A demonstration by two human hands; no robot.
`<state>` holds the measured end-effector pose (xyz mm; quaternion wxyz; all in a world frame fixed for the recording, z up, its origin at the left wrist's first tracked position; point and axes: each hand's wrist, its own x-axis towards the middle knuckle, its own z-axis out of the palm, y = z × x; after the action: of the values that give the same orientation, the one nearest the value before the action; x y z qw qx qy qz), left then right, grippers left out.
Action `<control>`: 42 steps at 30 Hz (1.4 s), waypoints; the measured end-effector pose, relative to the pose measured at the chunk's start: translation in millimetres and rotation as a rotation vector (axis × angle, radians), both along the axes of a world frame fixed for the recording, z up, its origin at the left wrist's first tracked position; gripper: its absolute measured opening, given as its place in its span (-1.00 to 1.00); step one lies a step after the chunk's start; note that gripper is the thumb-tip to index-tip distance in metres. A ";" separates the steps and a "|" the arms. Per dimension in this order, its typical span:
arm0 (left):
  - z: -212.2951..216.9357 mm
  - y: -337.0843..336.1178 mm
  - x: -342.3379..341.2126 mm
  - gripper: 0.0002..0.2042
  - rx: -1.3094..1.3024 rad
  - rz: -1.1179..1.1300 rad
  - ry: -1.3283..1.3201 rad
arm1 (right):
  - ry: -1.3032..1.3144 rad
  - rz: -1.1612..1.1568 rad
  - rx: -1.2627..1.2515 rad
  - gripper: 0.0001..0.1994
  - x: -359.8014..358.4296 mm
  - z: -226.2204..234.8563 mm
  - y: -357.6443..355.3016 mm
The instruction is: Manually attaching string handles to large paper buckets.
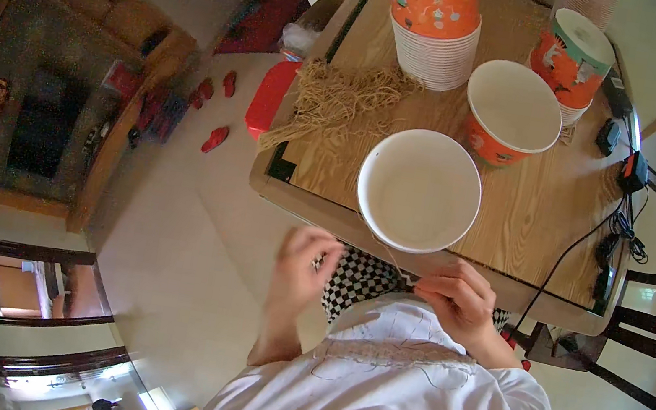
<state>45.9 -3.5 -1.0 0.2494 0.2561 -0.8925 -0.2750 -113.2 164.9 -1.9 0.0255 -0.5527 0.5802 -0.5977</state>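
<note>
A white-lined paper bucket (pixel 419 191) stands at the table's near edge, its open mouth facing up. A thin string (pixel 393 257) runs from the bucket's near side down to my right hand (pixel 459 295). The fingers of that hand are closed in a pinch on it, just off the table edge. My left hand (pixel 303 267) is raised left of the bucket, apart from it. Motion smears its bent fingers, and whether anything is in them does not show. Loose tan strings (pixel 352 98) lie in a tangled heap at the table's far left.
Behind stands a second orange paper bucket (pixel 514 110). Tall stacks of buckets (pixel 433 38) and an orange-and-green stack (pixel 572 59) rise at the back. Black cables and adapters (pixel 631 174) lie along the right edge. A red stool (pixel 272 99) is beside the table, and a dark wooden chair (pixel 648 333) at right.
</note>
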 end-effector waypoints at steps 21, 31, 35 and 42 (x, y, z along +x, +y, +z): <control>0.9 34.1 -21.1 -0.89 0.625 -0.186 0.194 | -0.004 -0.098 0.074 -0.81 -19.8 -8.5 3.1; 9.5 44.4 -30.8 -0.92 0.501 -0.268 0.174 | -0.184 0.158 0.316 -0.80 -13.3 -5.5 -3.9; 9.1 45.4 -30.0 -0.91 0.494 -0.287 0.155 | -0.158 0.228 0.363 -0.77 -9.2 -3.2 -6.7; 5.4 46.5 -29.9 -0.91 0.502 -0.262 0.149 | -0.260 0.225 0.313 -0.86 -7.3 -4.3 -4.4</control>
<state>16.0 43.0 4.4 0.2055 0.1713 -0.8013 -0.5351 -120.6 160.5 -6.2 0.2519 -0.5214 0.5926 -0.5599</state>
